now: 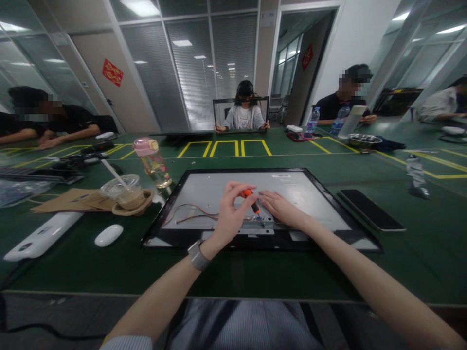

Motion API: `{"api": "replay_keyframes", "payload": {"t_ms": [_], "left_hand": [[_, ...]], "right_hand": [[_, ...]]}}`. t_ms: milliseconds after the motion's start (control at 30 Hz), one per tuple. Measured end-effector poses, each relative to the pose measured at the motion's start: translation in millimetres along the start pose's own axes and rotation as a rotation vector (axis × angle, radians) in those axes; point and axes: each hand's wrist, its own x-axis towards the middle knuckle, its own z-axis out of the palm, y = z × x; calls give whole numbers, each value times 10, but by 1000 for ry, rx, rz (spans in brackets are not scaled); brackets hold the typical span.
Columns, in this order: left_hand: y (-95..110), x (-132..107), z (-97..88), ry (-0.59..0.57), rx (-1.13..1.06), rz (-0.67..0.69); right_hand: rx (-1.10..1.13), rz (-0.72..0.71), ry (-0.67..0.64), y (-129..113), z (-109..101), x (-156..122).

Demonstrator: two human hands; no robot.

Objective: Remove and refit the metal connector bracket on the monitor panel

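Note:
A flat monitor panel [314,194] lies face down on the green table, its grey metal back up, with thin red and brown wires [189,212] at its lower left. My left hand [229,211] is closed around the top of a small orange-handled screwdriver [251,198] that stands tilted on a metal strip near the panel's lower edge. Just right of the tool, my right hand [282,209] lies flat on the panel with its fingers stretched toward the shaft. A watch is on my left wrist.
Left of the panel: a white mouse [108,235], a white remote-like bar [42,236], a plastic cup with a straw [122,191], a pink-lidded bottle [153,163]. A black phone [370,209] lies to the right. Several people sit around the table, one opposite with another panel.

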Motion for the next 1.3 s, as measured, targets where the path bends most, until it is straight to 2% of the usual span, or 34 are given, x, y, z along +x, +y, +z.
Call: {"api": "replay_keyframes", "payload": {"t_ms": [300, 500, 800, 900, 1067, 1233, 1300], "left_hand": [[27, -9, -21, -121, -96, -6], [31, -15, -9, -16, 38, 64], [31, -27, -3, -147, -126, 3], [7, -24, 4, -128, -124, 7], [10, -22, -7, -29, 19, 77], [43, -26, -5, -129, -33, 75], [42, -23, -1, -96, -4, 90]], "right_hand": [[2, -9, 15, 23, 28, 4], [-3, -19, 36, 31, 42, 12], [0, -21, 35, 46, 48, 0], [0, -20, 18, 49, 50, 6], [-5, -9, 16, 45, 53, 14], [0, -27, 21, 32, 37, 9], [-6, -24, 17, 32, 36, 10]]}}
